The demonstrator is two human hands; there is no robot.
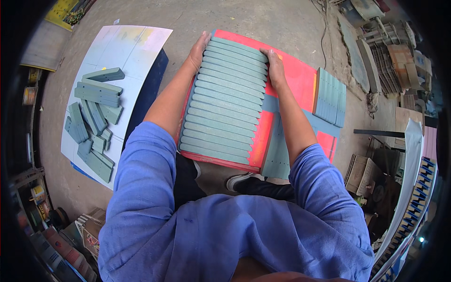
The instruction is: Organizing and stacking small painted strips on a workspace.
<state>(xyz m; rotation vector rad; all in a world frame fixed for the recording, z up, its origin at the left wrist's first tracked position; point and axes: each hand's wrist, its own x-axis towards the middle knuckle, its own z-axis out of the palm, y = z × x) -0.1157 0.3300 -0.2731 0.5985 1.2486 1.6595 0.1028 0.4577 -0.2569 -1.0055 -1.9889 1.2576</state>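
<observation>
A long row of grey-green painted slats (223,102), rounded at their ends, lies side by side on a red and blue-grey board (296,77). My left hand (200,51) rests against the left ends of the slats near the far edge. At their right ends, also near the far edge, my right hand (275,67) touches the row with its fingertips. Neither hand lifts a slat. Drilled green slats (278,148) lie beside my right forearm, and another drilled group (330,97) sits at the board's right edge.
On the left, a white panel (119,53) over a blue base holds a loose pile of green pieces (97,95). Crates and cartons (401,63) stand along the right side, with a cable (324,42) on the concrete floor. Shelves and plastic baskets (90,225) are at lower left.
</observation>
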